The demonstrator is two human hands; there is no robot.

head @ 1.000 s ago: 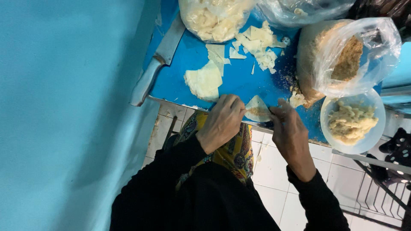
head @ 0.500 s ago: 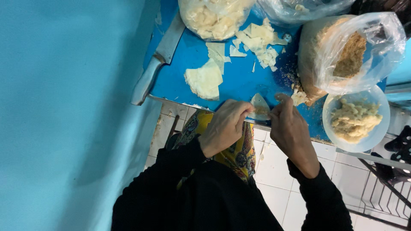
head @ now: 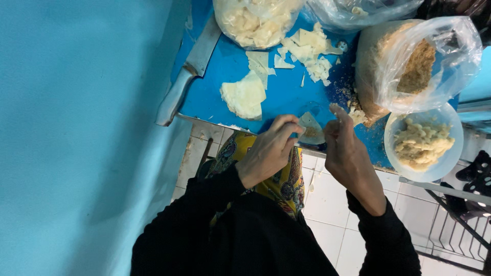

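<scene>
1. Pastry piece: a small pale triangular dough wrapper (head: 310, 128) sits at the near edge of the blue worktop (head: 286, 92), with a dab of brownish filling on it. The edge position keeps it right under both hands.
2. Left hand (head: 268, 151): grip is narrow, thumb and fingers pinched on the wrapper's left corner, apparently to hold the fold in shape.
3. Right hand (head: 348, 153): fingers loosely open, not holding anything; the tips are crumb-dusted and hover just beside the wrapper's right edge.
4. Clear plastic bag of brown crumbly filling (head: 409, 66): mouth open toward the hands, crumbs spilled on the worktop below it, close enough for a pinch.
5. Round pale-blue plastic bowl (head: 424, 140): holds a heap of yellowish folded pieces; it overhangs the worktop's near right edge, next to the right hand.
6. Clear bag of pale dough pieces (head: 253, 20): at the far side, well apart from the hands.
7. Stack of rounded pale wrappers (head: 244, 96) and scattered cream offcuts (head: 307, 51): lying mid-worktop.
8. Steel knife with grey handle (head: 186, 71): laid aside at the left edge.
</scene>
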